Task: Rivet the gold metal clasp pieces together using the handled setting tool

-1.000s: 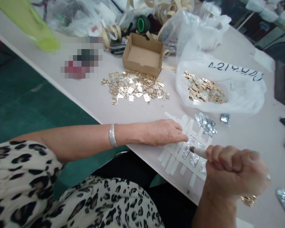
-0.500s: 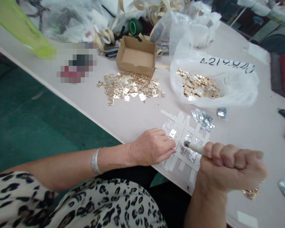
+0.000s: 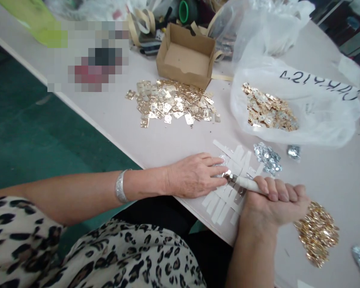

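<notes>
My left hand (image 3: 192,176) lies palm down at the left side of a patch of crossed white tape strips (image 3: 218,205) on the table. Its fingers are stretched out and spread, their tips beside a small shiny metal piece (image 3: 227,174). Closed in a fist, my right hand (image 3: 277,200) grips a tool with a white-wrapped handle (image 3: 249,185). The tool's metal end meets the shiny piece by my left fingertips; its exact shape is partly hidden. Silver metal pieces (image 3: 267,159) lie heaped just beyond the tape.
Flat gold plates (image 3: 174,104) are spread before an open cardboard box (image 3: 186,56). A white plastic bag (image 3: 321,116) holds more gold pieces. Shiny gold parts (image 3: 319,232) lie right of my right hand. A small silver packet (image 3: 294,152) lies behind; the table edge runs close to me.
My left fingers have gone from curled to stretched out. The tool's metal end has moved left to the shiny piece at my fingertips. The view has shifted, showing more gold parts at right.
</notes>
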Available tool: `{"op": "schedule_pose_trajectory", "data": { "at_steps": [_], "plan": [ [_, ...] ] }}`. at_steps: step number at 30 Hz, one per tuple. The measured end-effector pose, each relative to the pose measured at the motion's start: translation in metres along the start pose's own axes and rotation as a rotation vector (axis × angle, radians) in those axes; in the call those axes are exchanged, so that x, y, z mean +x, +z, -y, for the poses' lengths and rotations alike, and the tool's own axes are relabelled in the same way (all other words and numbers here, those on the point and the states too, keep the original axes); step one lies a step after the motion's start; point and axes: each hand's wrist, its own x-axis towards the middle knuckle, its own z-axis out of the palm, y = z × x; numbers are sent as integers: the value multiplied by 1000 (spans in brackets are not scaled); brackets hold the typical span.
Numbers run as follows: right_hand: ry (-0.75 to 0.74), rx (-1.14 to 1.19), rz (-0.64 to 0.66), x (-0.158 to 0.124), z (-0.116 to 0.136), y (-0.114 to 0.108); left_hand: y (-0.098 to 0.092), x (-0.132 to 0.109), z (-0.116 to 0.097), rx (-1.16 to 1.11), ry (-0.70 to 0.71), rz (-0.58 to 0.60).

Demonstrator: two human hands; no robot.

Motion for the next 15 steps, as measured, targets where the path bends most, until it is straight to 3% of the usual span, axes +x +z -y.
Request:
{"op": "schedule_pose_trajectory", "data": {
  "at_steps": [7,15],
  "plan": [
    [3,-54,150,7,1,0,1,0,2,-21,-6,-1],
    [-156,-404,480,-25,1,41,2,1,1,-65,-17,34]
  ]
}}
